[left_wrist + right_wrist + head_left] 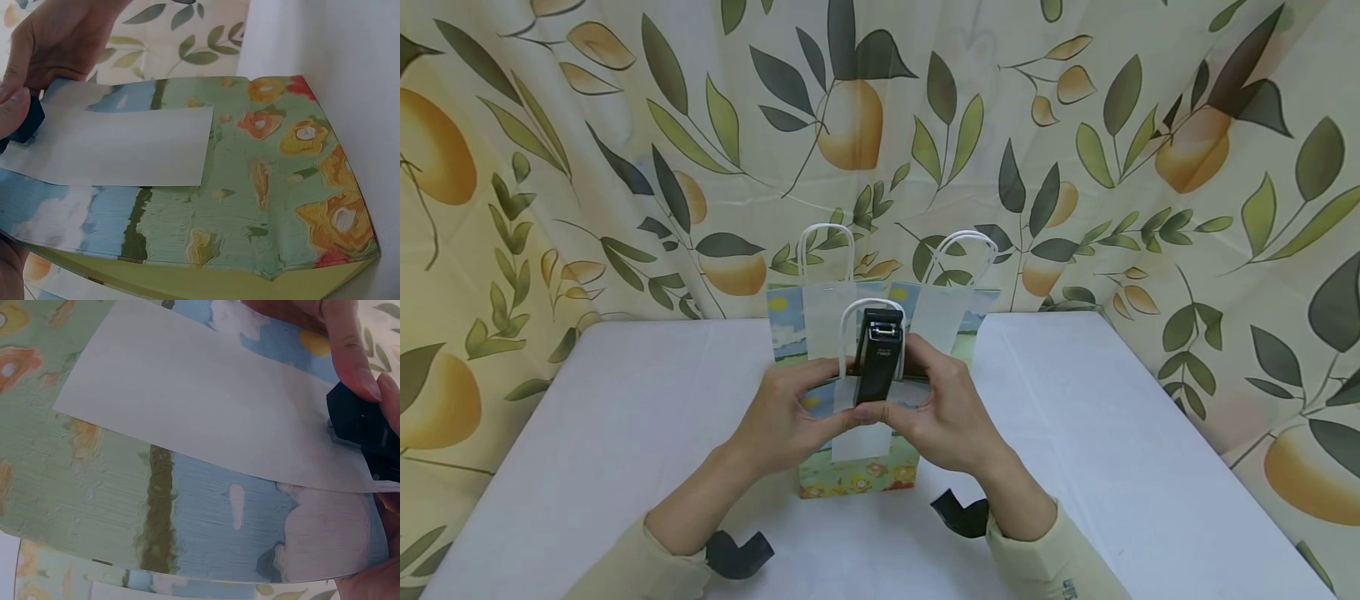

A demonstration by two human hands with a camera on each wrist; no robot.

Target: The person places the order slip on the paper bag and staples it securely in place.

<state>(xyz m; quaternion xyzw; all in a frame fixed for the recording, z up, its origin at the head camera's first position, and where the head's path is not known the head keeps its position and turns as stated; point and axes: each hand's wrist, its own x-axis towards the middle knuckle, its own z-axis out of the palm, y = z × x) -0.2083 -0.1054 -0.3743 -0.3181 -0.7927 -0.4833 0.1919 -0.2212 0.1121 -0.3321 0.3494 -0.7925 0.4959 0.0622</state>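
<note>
A black stapler (880,354) stands over the top edge of a paper gift bag (859,485) printed with flowers, grass and sky. My left hand (782,412) and right hand (951,408) come at it from both sides, thumbs meeting on its near end and fingers reaching behind the bag's top. A white paper strip (131,147) hangs down the bag's front, its upper end under the stapler's jaws. The white handle (846,321) loops up around the stapler. In the right wrist view, the stapler's nose (353,415) sits on the strip's upper end beside my thumb.
Behind stand two similar bags, left (784,321) and right (970,325), each with a white strip and a looped white handle. They stand on a white-covered table (662,392). A leaf-and-fruit patterned curtain (880,192) hangs behind. Black straps (739,557) show by my sleeves.
</note>
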